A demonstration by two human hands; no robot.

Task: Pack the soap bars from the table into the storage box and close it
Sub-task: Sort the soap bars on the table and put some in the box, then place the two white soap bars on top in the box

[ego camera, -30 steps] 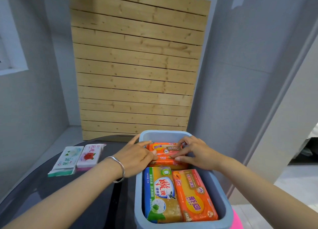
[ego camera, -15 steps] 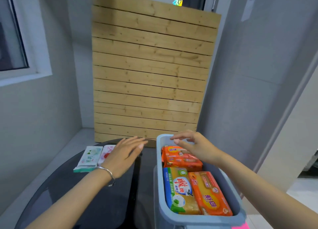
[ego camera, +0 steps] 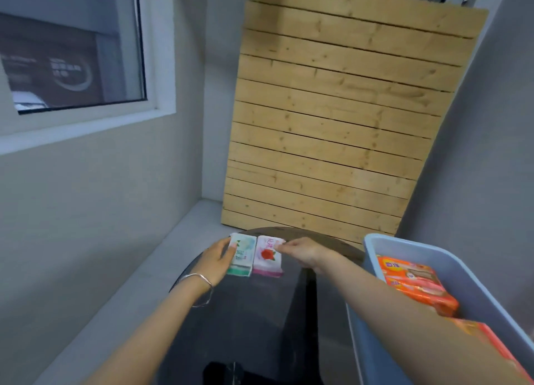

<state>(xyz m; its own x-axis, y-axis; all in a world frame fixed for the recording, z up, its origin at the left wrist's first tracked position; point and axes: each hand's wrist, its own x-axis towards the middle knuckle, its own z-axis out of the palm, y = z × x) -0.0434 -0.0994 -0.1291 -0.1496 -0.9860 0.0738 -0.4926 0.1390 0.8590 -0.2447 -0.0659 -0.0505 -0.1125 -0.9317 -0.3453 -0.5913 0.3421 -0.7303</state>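
Observation:
Two wrapped soap bars lie side by side at the far edge of the dark round table (ego camera: 254, 321): a green-and-white soap bar (ego camera: 245, 253) and a pink soap bar (ego camera: 267, 259) with a red rose on it. My left hand (ego camera: 216, 261), with a silver bangle on the wrist, grips the green bar's left edge. My right hand (ego camera: 303, 251) pinches the pink bar's far right corner. The blue-grey storage box (ego camera: 404, 244) stands open at the right, with orange soap packs (ego camera: 413, 283) stacked inside; my right forearm hides part of them. No lid is visible.
A slatted wooden panel (ego camera: 332, 118) leans against the wall just behind the table. A window (ego camera: 72, 57) sits high on the left wall. The box's near side touches the table's right edge. A pale floor strip (ego camera: 161, 254) runs left of the table.
Both hands have left the box and moved left across the table to the two soap bars. The view has swung left, so the box now sits at the right edge.

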